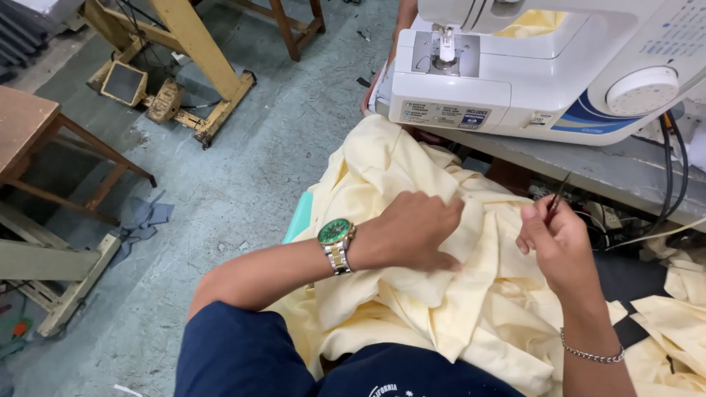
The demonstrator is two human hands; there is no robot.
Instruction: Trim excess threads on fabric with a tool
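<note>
A pile of pale yellow fabric (pixel 412 294) lies across my lap. My left hand (pixel 415 231), with a green-faced wristwatch (pixel 336 242) on its wrist, rests on the cloth and pinches a fold of it. My right hand (pixel 555 242), wearing a chain bracelet, holds a small dark pointed tool (pixel 557 197) between thumb and fingers, tip up, just above the fabric's right side.
A white sewing machine (pixel 544 73) stands on a grey table (pixel 610 165) straight ahead, with cables at its right. More yellow fabric pieces (pixel 673 309) lie at the right. On the concrete floor to the left stand a wooden table (pixel 29 132) and yellow metal machine legs (pixel 198 59).
</note>
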